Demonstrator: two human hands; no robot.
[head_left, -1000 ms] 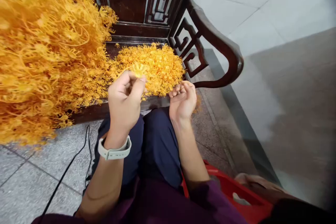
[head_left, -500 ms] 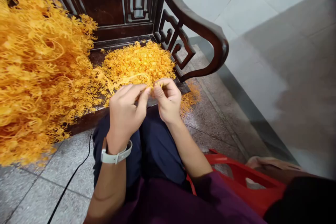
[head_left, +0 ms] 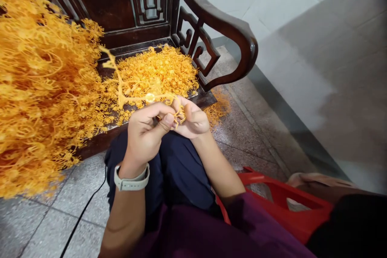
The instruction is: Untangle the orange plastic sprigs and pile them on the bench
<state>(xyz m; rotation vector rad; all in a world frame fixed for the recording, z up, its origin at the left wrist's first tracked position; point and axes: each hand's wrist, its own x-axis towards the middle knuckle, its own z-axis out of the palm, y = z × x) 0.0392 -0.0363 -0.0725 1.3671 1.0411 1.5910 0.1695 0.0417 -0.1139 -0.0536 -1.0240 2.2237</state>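
A long orange plastic sprue strip (head_left: 127, 90) with small flower-like pieces rises from between my hands toward the upper left. My left hand (head_left: 145, 133), with a pale watch band on its wrist, pinches the strip with thumb and fingers. Touching it, my right hand (head_left: 190, 119) is closed round small orange pieces (head_left: 179, 116) at the strip's near end. Both hands hover above my dark blue trousers, just in front of the bench seat.
A huge tangle of orange sprues (head_left: 39, 84) covers the left of the dark wooden bench (head_left: 211, 20). A smaller heap of loose orange pieces (head_left: 160, 68) lies on the seat, some spilled on the floor. A red plastic basket (head_left: 281, 205) sits at lower right. A black cable (head_left: 81, 213) crosses the tiles.
A second ago my hands were apart, the left pinching one orange piece. They came together on a long strip, which now stands up to the left. The view shifted right.
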